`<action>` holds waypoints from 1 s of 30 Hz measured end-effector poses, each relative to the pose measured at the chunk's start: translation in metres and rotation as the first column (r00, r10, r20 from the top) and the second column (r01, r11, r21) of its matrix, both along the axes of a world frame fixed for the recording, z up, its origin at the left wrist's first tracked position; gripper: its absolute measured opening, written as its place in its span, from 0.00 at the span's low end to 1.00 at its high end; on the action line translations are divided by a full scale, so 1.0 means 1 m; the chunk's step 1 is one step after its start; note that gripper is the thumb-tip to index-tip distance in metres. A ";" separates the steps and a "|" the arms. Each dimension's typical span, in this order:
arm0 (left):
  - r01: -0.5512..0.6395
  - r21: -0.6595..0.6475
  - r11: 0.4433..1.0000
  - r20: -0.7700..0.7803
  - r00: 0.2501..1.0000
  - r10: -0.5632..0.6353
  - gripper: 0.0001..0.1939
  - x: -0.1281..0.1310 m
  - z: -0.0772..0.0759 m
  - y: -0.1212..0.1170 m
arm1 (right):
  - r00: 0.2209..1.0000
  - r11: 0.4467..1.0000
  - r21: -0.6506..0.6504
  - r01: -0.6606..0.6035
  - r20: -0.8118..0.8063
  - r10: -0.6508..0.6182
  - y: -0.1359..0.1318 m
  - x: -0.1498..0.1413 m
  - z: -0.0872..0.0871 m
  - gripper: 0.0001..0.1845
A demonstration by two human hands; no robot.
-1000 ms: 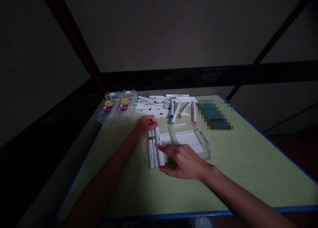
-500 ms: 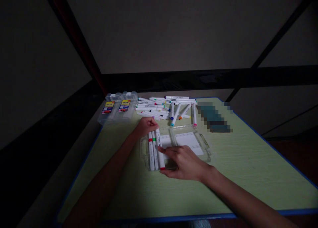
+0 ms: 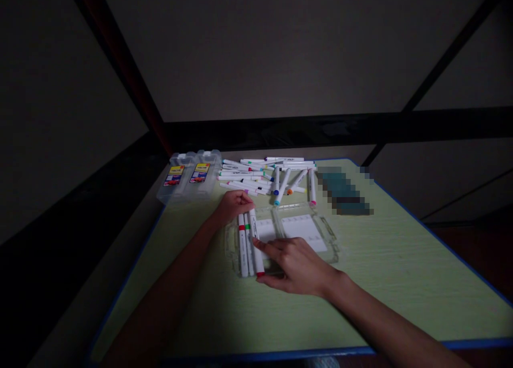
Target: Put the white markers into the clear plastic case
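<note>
Two white markers [image 3: 242,253] are lying in the open clear plastic case [image 3: 329,228]; beside them, the left hand [image 3: 233,205] is pinching a red-ended marker [image 3: 257,260] by its far end, the right hand [image 3: 298,266] holding its near half, seating unclear. Many loose markers [image 3: 282,187] are lying beyond. The blue-edged green table [image 3: 401,288] is standing in a dim room.

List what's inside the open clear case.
Red-banded marker, green-banded marker, white paper showing in both halves. Red-ended marker, held by left hand and right hand: can't tell if in or above. Right hand hides part of the interior.
</note>
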State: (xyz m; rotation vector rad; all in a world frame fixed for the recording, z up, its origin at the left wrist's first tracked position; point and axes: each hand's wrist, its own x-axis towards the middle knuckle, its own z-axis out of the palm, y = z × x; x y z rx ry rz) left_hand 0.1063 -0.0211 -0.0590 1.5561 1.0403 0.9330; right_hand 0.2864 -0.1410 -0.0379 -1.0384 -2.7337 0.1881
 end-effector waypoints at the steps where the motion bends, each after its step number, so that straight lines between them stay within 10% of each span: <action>1: 0.003 0.000 1.000 0.006 1.000 -0.003 0.08 0.000 0.000 0.001 | 1.000 1.000 0.002 0.001 0.004 -0.001 0.000 0.000 0.000 0.33; 30: -0.074 -0.011 0.997 0.199 0.977 0.075 0.10 -0.005 -0.003 0.003 | 0.983 0.982 0.170 -0.081 -0.148 0.107 -0.002 0.001 0.002 0.24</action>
